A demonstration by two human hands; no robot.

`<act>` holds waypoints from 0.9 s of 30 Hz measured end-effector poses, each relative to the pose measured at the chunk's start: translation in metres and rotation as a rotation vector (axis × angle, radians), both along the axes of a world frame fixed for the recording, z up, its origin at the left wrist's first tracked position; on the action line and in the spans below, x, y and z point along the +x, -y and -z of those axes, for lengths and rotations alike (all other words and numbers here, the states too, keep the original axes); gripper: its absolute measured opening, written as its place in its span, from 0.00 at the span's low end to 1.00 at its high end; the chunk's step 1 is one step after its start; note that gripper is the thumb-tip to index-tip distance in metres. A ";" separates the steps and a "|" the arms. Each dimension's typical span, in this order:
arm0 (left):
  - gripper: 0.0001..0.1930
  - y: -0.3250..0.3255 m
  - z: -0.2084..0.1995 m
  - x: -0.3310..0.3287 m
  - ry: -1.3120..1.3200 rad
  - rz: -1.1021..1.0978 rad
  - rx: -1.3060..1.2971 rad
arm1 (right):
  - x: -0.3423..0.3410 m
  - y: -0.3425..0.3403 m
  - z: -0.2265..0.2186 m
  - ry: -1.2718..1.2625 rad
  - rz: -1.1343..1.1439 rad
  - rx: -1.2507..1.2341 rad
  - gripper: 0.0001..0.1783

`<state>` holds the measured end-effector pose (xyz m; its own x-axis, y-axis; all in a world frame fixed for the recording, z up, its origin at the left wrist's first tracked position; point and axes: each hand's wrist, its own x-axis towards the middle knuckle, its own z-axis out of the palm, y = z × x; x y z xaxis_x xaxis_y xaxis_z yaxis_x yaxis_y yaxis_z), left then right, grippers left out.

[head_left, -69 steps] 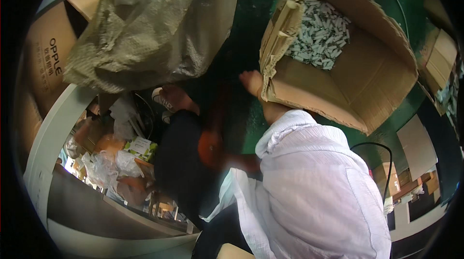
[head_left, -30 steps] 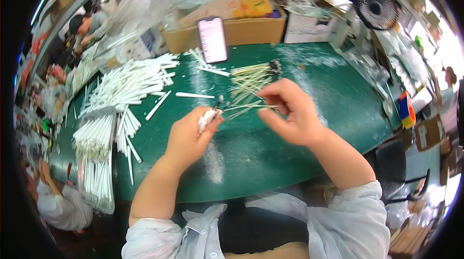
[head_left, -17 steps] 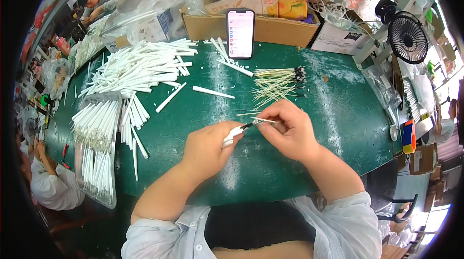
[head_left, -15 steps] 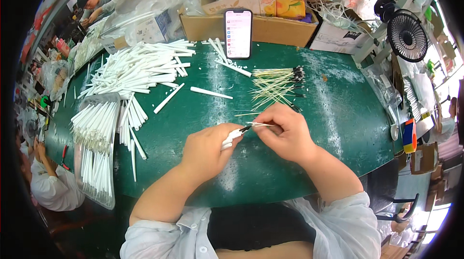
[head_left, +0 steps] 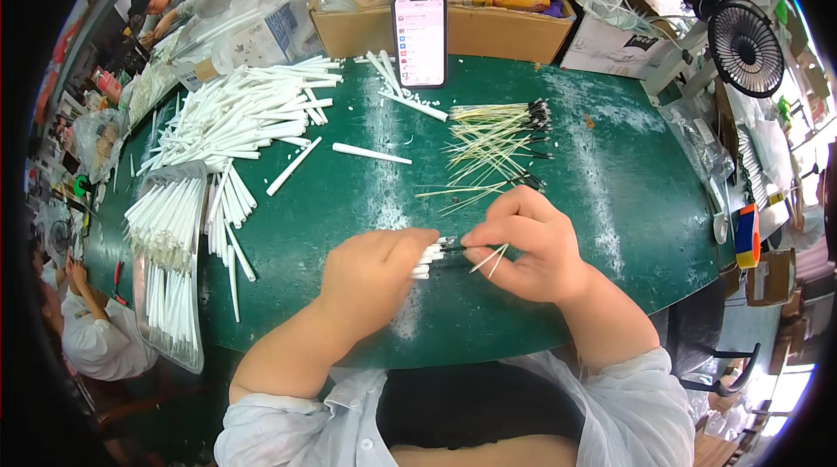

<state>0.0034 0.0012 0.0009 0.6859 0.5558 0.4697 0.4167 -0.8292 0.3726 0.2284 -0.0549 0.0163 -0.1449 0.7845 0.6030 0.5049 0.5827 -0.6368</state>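
Left hand (head_left: 375,275) grips a cluster of white tubes (head_left: 425,262), too tight to count; right hand (head_left: 532,245) pinches two pale strands (head_left: 504,250) above the near desk (head_left: 488,327)! Far centre, one phone (head_left: 419,41) shows tiny text; left, one lone tube (head_left: 372,153) lies apart.

A green table (head_left: 488,327) with pale, worn streaks spreads beneath the fingers. Just beyond those of the right hand (head_left: 534,251) lies a loose bundle of thin pale strands (head_left: 488,131) with dark ends. Past the left hand's (head_left: 370,279) fingers lie one white tube (head_left: 372,153) and, farther off, an upright phone (head_left: 420,40) — small white bits (head_left: 357,60) scattered nearby. Left of those fingers sit a big heap of white tubes (head_left: 248,118) and a clear, filled tray (head_left: 200,327).
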 end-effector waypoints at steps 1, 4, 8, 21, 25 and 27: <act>0.18 0.001 -0.001 0.000 -0.002 0.001 0.064 | -0.001 0.002 -0.001 -0.002 0.000 -0.009 0.13; 0.18 0.002 -0.001 0.000 -0.072 -0.019 0.095 | -0.004 0.002 0.001 0.058 0.020 0.050 0.12; 0.17 0.002 0.000 -0.002 -0.059 -0.026 0.158 | -0.007 0.001 0.001 0.104 0.087 0.111 0.12; 0.20 0.002 0.001 -0.003 -0.037 0.005 0.173 | -0.006 -0.004 0.008 0.032 -0.102 0.023 0.13; 0.21 0.004 -0.001 -0.004 -0.065 -0.010 0.123 | -0.008 0.000 0.005 0.072 -0.114 -0.002 0.15; 0.21 0.002 -0.003 -0.005 -0.019 -0.004 0.062 | -0.015 0.003 -0.016 -0.022 0.018 -0.156 0.13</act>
<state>-0.0018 -0.0012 0.0035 0.6930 0.5286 0.4903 0.4263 -0.8489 0.3126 0.2136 -0.0581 0.0322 -0.1181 0.8711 0.4768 0.4992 0.4671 -0.7298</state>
